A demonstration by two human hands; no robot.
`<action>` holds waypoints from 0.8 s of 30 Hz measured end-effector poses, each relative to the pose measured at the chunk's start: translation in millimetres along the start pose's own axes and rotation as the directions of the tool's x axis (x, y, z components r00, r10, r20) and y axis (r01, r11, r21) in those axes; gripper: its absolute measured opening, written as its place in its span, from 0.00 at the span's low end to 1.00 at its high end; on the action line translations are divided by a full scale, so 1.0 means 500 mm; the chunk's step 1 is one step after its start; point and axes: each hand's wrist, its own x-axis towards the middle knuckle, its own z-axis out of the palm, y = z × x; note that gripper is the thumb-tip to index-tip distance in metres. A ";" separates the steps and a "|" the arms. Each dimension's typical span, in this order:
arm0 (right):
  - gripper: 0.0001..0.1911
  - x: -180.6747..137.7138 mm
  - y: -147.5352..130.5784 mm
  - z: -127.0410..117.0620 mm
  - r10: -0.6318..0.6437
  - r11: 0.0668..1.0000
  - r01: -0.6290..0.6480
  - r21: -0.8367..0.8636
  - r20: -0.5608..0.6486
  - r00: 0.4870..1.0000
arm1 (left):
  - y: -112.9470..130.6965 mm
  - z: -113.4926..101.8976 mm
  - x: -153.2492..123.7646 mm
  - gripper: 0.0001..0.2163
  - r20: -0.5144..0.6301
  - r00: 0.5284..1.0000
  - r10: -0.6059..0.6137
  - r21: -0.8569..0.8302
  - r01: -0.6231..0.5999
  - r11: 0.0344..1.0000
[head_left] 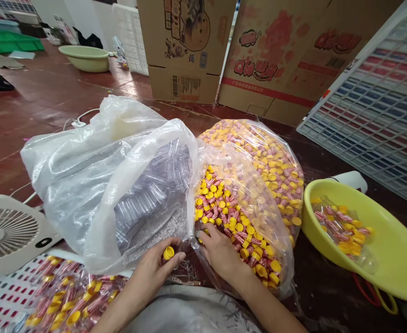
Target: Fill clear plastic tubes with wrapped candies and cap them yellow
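Observation:
My left hand (154,263) is closed around a small piece with a round yellow cap (168,252), the cap's hollow end facing up. Just right of it, my right hand (220,249) reaches over the near left edge of a clear plastic bag (286,259). Its fingers are bent together by the bag's rim, and whatever is between them is hidden. Inside that bag lie many yellow-capped pieces with red-and-white wrapping (240,226). To the left, a white woven sack (81,162) gapes open on a heap of clear plastic tubes (147,199).
A white perforated basket (2,296) of capped tubes stands at front left, beside a white fan (5,236). At right are a yellow basin (394,249) and a leaning white crate (370,101). Cardboard boxes (185,88) line the back; a second full bag (276,152) sits behind.

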 end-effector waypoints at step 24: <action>0.29 -0.053 -0.063 -0.019 -0.021 0.964 0.115 0.241 -0.363 0.932 | 0.052 0.073 0.019 0.21 0.227 0.974 -0.019 -0.722 0.181 0.668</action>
